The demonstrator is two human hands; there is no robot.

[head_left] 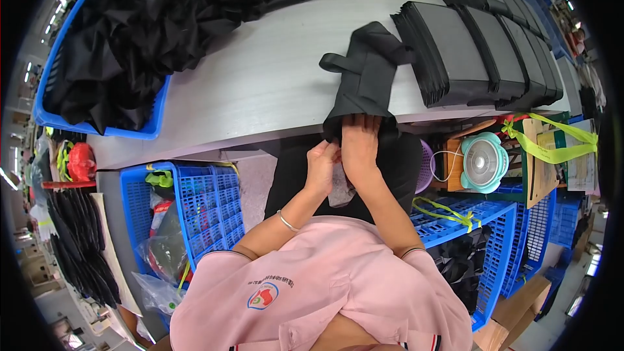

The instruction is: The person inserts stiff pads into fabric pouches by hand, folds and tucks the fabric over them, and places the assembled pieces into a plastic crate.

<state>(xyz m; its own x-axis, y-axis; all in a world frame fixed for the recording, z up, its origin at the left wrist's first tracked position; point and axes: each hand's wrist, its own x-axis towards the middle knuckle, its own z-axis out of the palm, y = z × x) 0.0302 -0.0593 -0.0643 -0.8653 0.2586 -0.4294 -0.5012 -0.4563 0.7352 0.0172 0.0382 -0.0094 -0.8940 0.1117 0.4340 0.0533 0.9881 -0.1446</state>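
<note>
A black fabric bag (364,81) with strap-like loops lies over the front edge of the grey table, its opening towards me. My right hand (359,146) reaches into that opening, palm side down, with its fingertips hidden under the cloth. Just left of it, my left hand (322,164) is closed in a pinch at the rim of the bag, near its lower left corner. Thumb and fingers of the left hand meet at the black edge.
On the table (260,65), a blue crate (159,114) overflows with crumpled black fabric pieces (130,45). Stacks of folded black bags (468,52) stand right. Blue crates (208,205) flank my lap, and a small turquoise fan (484,162) sits right, beside a purple basket (424,166).
</note>
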